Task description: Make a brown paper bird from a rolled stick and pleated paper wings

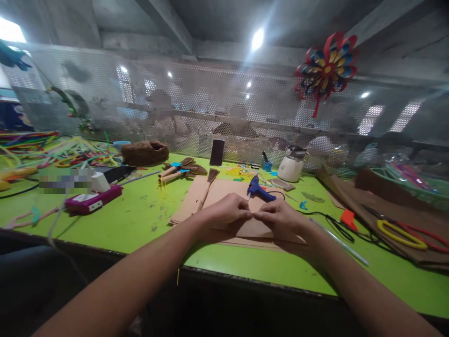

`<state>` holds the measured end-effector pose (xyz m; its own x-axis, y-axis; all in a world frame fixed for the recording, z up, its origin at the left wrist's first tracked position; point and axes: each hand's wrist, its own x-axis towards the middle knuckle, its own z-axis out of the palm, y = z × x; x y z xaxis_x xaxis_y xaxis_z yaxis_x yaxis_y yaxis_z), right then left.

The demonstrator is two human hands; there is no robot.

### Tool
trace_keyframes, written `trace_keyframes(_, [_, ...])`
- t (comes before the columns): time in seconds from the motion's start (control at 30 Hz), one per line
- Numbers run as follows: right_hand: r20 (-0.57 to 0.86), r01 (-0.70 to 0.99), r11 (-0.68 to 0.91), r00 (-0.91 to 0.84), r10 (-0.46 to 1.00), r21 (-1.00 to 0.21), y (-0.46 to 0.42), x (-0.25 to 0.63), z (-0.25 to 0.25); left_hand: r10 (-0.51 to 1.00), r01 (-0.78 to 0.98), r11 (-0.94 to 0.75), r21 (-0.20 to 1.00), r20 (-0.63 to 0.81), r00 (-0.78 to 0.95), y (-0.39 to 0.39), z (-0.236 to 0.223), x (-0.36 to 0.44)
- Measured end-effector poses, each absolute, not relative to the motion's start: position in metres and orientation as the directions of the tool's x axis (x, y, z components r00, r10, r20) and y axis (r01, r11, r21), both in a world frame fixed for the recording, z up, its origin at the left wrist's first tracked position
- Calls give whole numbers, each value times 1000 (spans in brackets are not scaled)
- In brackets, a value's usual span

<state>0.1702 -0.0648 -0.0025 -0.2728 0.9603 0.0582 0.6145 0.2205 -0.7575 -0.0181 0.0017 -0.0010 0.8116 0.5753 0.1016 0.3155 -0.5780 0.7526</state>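
My left hand [229, 210] and my right hand [280, 215] meet fingertip to fingertip above a stack of brown cardboard sheets [217, 199]. Both pinch closed, and whatever sits between the fingers is too small or hidden to make out. Just behind the fingers a blue glue gun [260, 189] lies on the cardboard, its pale tip close to my left hand. A rolled brown paper piece with a fringed end [207, 187] rests on the sheets to the left of my hands.
Scissors [401, 234] with yellow and red handles lie on brown paper [379, 206] at the right. A white jug [292, 164] and a dark phone [217, 152] stand at the back. To the left are a purple power strip [93, 200] and brown paper figures [180, 169].
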Motion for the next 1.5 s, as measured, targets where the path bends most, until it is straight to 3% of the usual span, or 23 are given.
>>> trace_keyframes(0.23, [24,582,191,-281,959,-790,-69,174,-2,571,406,-564,719,-15,821,15,8,-26])
trace_keyframes(0.5, [20,551,163,-256,966,-818,-70,182,-2,569,437,-574,693,-47,821,22,6,-30])
trace_keyframes(0.67, [57,245,100,-175,983,-964,-80,165,-14,609,419,-478,773,-52,791,13,1,-32])
trace_keyframes(0.8, [109,59,119,-152,982,-991,-83,153,-24,647,411,-345,844,-103,755,2,0,-35])
trace_keyframes(1.0, [126,239,151,-117,985,-959,-72,163,-26,546,352,-400,846,-88,833,11,3,-32])
trace_keyframes(1.13, [119,419,197,-206,971,-886,-65,172,-19,534,368,-448,815,-87,841,20,4,-31])
trace_keyframes(1.5, [104,568,174,-155,982,-804,-60,183,-18,666,412,-315,855,-111,738,9,5,-38])
